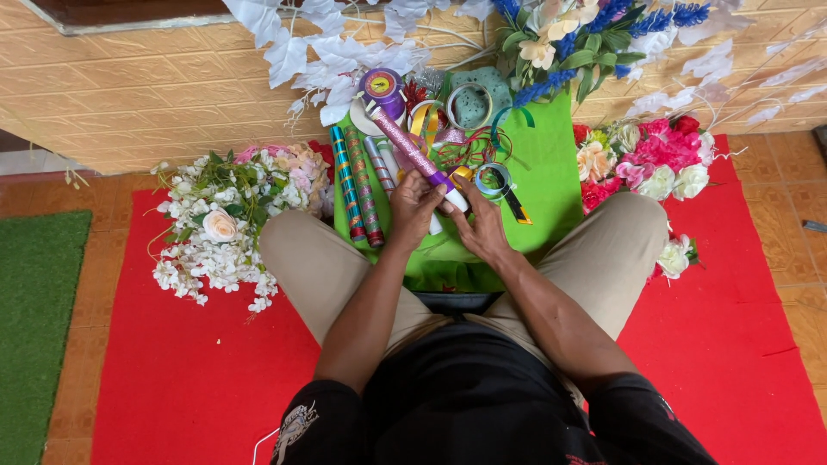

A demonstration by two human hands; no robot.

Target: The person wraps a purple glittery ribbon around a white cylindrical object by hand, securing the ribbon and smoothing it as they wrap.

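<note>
While you sit on the red mat (172,379), your left hand (412,207) and right hand (482,226) each grip, fingers closed, a pink glitter roll (413,151). It looks unopened; other rolls (357,185) lie untouched on the green cloth (551,172).

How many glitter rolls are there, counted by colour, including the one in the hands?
Pink glitter roll, held by left hand and right hand: 1
Green-blue roll: 1
Green-red roll: 1
Silver roll: 1
Total: 4, the last three lying on the green cloth.
</note>
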